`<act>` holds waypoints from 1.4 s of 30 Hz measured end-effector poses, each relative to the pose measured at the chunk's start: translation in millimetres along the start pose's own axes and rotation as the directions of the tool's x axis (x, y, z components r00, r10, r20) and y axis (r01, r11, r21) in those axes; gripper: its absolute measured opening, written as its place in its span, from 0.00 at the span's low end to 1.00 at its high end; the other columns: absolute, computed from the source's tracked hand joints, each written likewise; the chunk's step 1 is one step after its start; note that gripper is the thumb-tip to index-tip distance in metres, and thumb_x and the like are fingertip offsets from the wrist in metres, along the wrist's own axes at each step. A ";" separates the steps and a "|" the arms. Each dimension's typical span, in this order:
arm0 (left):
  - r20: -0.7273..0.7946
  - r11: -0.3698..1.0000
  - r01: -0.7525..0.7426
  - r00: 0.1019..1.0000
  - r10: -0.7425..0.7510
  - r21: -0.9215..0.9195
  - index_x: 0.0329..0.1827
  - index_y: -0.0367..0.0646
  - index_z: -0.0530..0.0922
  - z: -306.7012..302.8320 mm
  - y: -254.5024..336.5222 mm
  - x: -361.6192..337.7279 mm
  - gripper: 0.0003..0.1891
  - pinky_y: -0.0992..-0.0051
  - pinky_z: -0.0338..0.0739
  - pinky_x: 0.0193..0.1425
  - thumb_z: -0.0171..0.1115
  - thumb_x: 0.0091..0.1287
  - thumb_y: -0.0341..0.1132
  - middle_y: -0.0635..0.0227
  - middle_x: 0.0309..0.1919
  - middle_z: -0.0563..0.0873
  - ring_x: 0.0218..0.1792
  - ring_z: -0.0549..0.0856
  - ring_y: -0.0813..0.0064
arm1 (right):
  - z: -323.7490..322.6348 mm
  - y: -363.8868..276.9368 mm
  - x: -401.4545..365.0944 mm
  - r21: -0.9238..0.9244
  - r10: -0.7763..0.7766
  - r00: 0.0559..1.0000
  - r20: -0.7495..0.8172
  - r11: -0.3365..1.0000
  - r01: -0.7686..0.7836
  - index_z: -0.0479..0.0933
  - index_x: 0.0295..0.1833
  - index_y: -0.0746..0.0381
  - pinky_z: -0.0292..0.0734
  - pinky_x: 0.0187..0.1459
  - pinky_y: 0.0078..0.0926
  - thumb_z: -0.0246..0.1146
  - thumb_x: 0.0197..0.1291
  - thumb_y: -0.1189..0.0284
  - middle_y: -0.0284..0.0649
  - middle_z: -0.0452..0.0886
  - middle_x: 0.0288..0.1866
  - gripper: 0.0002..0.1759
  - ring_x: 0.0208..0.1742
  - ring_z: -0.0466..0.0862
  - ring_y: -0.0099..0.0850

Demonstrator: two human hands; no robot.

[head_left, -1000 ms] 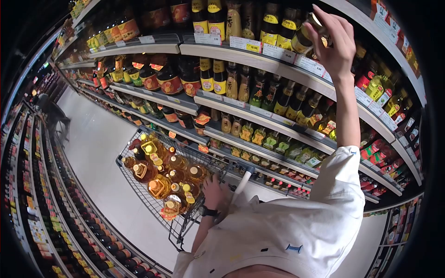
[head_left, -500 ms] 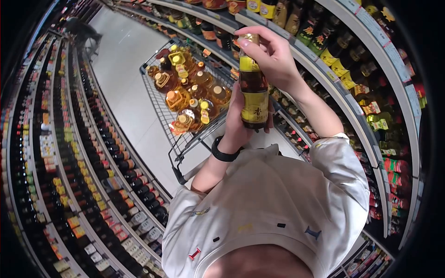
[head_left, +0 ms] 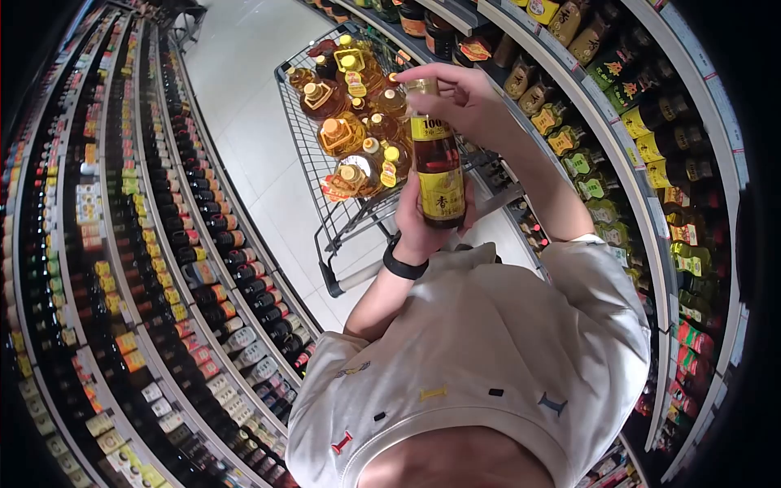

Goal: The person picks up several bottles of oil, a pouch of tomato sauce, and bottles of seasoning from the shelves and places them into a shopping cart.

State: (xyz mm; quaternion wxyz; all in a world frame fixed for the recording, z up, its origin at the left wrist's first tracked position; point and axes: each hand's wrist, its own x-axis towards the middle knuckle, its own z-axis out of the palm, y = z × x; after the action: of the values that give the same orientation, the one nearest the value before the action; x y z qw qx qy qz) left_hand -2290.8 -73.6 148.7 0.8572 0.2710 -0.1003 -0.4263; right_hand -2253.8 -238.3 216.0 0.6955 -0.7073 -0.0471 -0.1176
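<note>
A dark brown sesame oil bottle with yellow labels stands nearly upright in front of my chest. "100" shows on its neck label and a large 香 character on the lower one. My left hand, with a black band on the wrist, is closed round the bottle's lower part from below and behind. Up at the gold cap, my right hand has its thumb and index finger round the top; the thumb is slightly blurred. Just beyond the bottle is a wire shopping cart holding several large jugs of golden oil.
Shelves of bottles curve close along my right side. A long rack of dark bottles lines the left. Between them runs the pale tiled floor. Farther up the aisle, another cart is partly visible beside a dark figure.
The view has shifted, so the cart appears farther right and higher. The bottle has turned slightly, bringing "100" into view, and sits a little lower. Both hands stay on it.
</note>
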 end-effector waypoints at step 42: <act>0.354 0.756 0.323 0.926 -0.128 -0.570 0.53 0.38 0.72 -306.4 98.1 178.1 0.34 0.72 0.67 0.26 0.58 0.59 0.61 0.65 0.23 0.73 0.20 0.72 0.71 | 77.2 293.7 250.4 0.734 0.449 0.825 0.344 0.420 -0.534 0.66 0.54 0.60 0.80 0.45 0.34 0.56 0.72 0.64 0.44 0.81 0.38 0.13 0.41 0.85 0.38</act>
State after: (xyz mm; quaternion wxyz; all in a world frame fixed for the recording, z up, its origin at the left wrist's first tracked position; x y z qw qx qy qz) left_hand -1991.2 -49.2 -63.1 0.8149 -0.0812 -0.0472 -0.5719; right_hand -1936.0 -194.1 -12.1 0.9372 -0.2996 0.0809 0.1589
